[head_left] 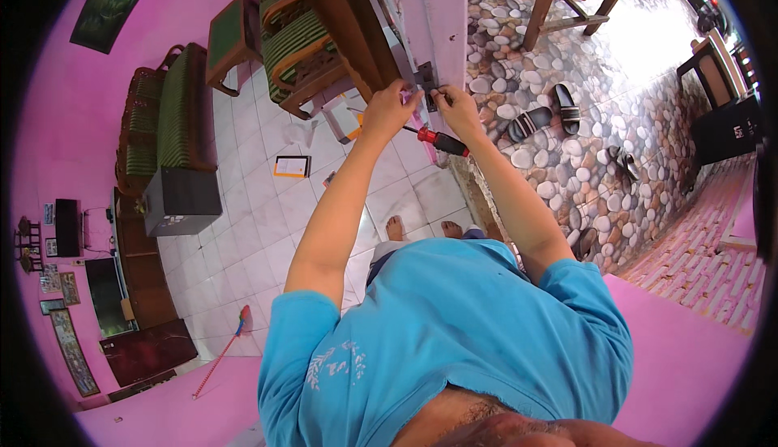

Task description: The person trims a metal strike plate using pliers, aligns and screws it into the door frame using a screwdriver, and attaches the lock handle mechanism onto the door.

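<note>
Dark-grey plate (425, 78), 1, between 2 hands (391, 110) (458, 113); 1 screwdriver (444, 142)

1. There are two hands: one left hand (391, 110) and one right hand (458, 113).
2. There is one red and black screwdriver (443, 141).
3. There is one dark metal plate (425, 76).
4. There is one big brown door (344, 13).
5. There are two bare feet (395, 228).
6. There is one blue shirt (470, 309).
7. There are two striped sandals (531, 125). Some dark shoes (624, 162) are there too, but they are hard to count.
8. There is one long stick (219, 364) with a bright end.
</note>
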A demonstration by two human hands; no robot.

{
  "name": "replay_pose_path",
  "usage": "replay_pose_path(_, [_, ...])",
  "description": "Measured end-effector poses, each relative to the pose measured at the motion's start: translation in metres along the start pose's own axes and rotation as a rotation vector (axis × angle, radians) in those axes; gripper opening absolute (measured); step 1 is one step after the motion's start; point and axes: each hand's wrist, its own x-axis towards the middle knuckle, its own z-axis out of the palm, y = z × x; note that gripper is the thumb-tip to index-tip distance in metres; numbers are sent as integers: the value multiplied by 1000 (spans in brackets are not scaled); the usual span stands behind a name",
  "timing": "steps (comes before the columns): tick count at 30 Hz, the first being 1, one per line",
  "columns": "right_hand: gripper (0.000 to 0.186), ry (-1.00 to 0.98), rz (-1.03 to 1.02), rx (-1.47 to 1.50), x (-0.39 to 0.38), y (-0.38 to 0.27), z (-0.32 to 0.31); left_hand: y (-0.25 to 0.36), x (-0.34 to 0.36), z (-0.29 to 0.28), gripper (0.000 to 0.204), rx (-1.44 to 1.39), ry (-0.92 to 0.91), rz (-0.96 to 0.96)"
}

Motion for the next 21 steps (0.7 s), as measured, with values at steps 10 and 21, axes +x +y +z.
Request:
replay_pose_path(10, [37,35,112,-224,-2,-8,-2,-6,25,10,39,89,-4,96])
replay_pose_path(21, [37,-56,116,-242,-6,41,-13,5,26,4,35,160,-4,71])
